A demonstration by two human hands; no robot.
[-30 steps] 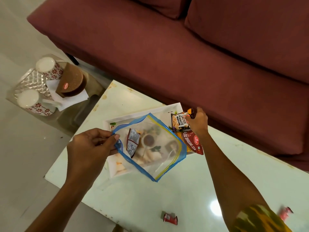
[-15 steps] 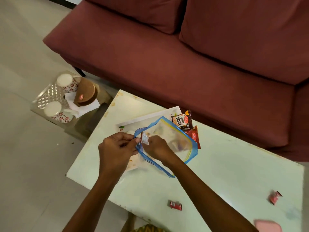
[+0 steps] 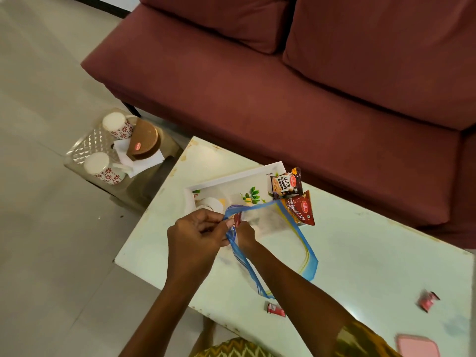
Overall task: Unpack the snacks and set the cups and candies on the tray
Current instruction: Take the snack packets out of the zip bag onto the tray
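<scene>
Side table: a low glass side table [image 3: 85, 161] stands on the floor at far left, beside the sofa's corner.
Cups: two white cups with red flowers lie on their sides on it, the far cup [image 3: 117, 124] and the near cup [image 3: 101, 168], well apart from the tray.
Round box: a brown round box [image 3: 144, 141] rests tilted on white paper napkins [image 3: 144, 161] between the cups.
Left hand: the left hand [image 3: 195, 234] has fingers curled tight, pinching the blue mouth edge of the zip bag [image 3: 273, 233].
Zip bag: clear plastic with a blue and yellow rim, held open, lying partly over the tray and partly on the table.
Right hand: the right hand [image 3: 244, 231] is pushed into the bag's mouth, fingers closed around a small red and white candy [image 3: 237, 219]; how firm the grip is, I cannot tell.
Tray: a white tray [image 3: 231, 177] with a leaf print sits at the table's far edge; a pale round shape lies at its left end, too blurred to name.
Snack packets: a salted peanuts packet [image 3: 286, 185] leans on the tray's right rim; a red bhujia packet [image 3: 300, 210] lies just beside it, touching the bag.
Table: a white coffee table [image 3: 360, 253] in front of a maroon sofa [image 3: 257, 99].
Loose candies: one red candy [image 3: 275, 309] near the front edge, another [image 3: 427, 300] far right.
Pink lid: a pink lid [image 3: 417, 346] at the bottom right corner.
</scene>
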